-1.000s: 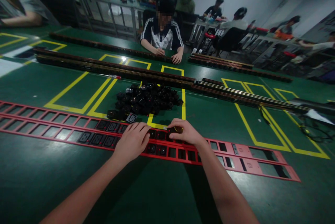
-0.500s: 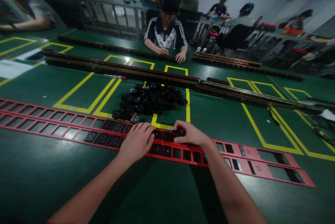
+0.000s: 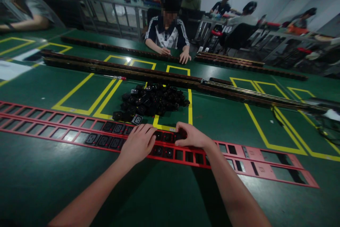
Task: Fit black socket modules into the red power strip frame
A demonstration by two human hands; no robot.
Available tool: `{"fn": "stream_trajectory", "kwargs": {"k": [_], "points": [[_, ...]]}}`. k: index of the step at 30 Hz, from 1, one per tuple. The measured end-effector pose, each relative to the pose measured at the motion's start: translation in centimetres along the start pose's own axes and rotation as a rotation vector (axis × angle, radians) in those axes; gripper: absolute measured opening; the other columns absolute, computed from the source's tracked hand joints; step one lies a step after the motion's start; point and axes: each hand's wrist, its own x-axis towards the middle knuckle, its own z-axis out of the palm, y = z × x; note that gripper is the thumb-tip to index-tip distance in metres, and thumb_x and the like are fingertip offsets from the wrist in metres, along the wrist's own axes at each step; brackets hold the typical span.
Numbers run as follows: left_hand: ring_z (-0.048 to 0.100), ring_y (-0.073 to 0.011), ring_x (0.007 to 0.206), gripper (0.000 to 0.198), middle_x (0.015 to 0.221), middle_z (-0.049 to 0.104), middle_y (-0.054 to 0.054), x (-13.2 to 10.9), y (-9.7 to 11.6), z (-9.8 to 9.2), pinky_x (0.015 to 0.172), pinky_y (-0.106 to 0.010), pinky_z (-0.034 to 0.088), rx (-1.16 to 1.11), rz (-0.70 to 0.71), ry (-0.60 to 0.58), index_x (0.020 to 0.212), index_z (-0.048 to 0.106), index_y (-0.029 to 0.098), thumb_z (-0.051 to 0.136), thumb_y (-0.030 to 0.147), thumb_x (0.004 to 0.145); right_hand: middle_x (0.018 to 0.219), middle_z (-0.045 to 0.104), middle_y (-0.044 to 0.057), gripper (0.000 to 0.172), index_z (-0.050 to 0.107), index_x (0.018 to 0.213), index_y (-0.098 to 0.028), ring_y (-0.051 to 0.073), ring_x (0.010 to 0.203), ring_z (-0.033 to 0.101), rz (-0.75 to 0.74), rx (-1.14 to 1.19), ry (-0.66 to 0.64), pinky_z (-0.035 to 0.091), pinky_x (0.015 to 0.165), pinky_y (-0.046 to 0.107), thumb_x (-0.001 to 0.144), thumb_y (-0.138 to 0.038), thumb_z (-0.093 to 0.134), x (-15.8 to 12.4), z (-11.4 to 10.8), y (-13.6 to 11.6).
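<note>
Two long red slotted strips (image 3: pixel 288 161) lie side by side across the green table in front of me. Black power sockets (image 3: pixel 103 141) fill several of their middle openings. My left hand (image 3: pixel 138 142) rests flat across both strips, its fingers stretched out over some of the sockets. With thumb and fingers curled, my right hand (image 3: pixel 193 135) pinches a black socket (image 3: pixel 180 135) at an opening of the far strip. How deep that socket sits is hidden by the fingers. Beyond my hands lies a heap of loose black sockets (image 3: pixel 156 99), one with its pale-edged face up near my left fingers.
Long dark rails (image 3: pixel 119 67) run across the table behind the heap, with a red-handled tool (image 3: pixel 120 78) beside them. A co-worker (image 3: pixel 167 32) sits opposite, hands on another rail. Yellow tape outlines (image 3: pixel 257 128) mark the tabletop. Cables (image 3: pixel 324 131) lie at right.
The view has shifted slightly. My hands keep nearly the same places on the strips, the right still at the same socket. The co-worker's hand opposite has spread its fingers a little.
</note>
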Motion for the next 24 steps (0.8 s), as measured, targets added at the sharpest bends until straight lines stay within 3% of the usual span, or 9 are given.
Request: {"fn": "stream_trajectory", "kwargs": {"k": [7, 16, 24], "points": [[0.057, -0.0262, 0.116, 0.029, 0.121, 0.064, -0.01, -0.03, -0.07, 0.08, 0.101, -0.048, 0.046, 0.0, 0.009, 0.014, 0.122, 0.062, 0.019, 0.04, 0.025, 0.103, 0.096, 0.055, 0.0, 0.038, 0.049, 0.091, -0.022, 0.017, 0.084, 0.049, -0.048, -0.116, 0.043, 0.037, 0.074, 0.028, 0.072, -0.028, 0.081, -0.08, 0.37, -0.34], [0.058, -0.0264, 0.115, 0.029, 0.121, 0.065, -0.009, 0.0, 0.01, 0.0, 0.101, -0.048, 0.046, -0.001, 0.007, 0.02, 0.122, 0.063, 0.019, 0.043, 0.024, 0.101, 0.102, 0.051, 0.0, 0.04, 0.052, 0.088, -0.021, 0.017, 0.089, 0.049, -0.184, 0.034, -0.041, 0.038, 0.077, 0.028, 0.072, -0.035, 0.086, 0.17, -0.22, 0.48], [0.056, -0.026, 0.116, 0.029, 0.122, 0.064, -0.009, -0.02, -0.01, 0.06, 0.102, -0.048, 0.045, -0.002, 0.004, 0.004, 0.123, 0.061, 0.019, 0.041, 0.025, 0.103, 0.099, 0.052, -0.001, 0.042, 0.053, 0.088, -0.021, 0.016, 0.084, 0.05, -0.118, 0.119, -0.027, 0.039, 0.073, 0.027, 0.071, -0.041, 0.087, 0.12, -0.01, 0.51]]}}
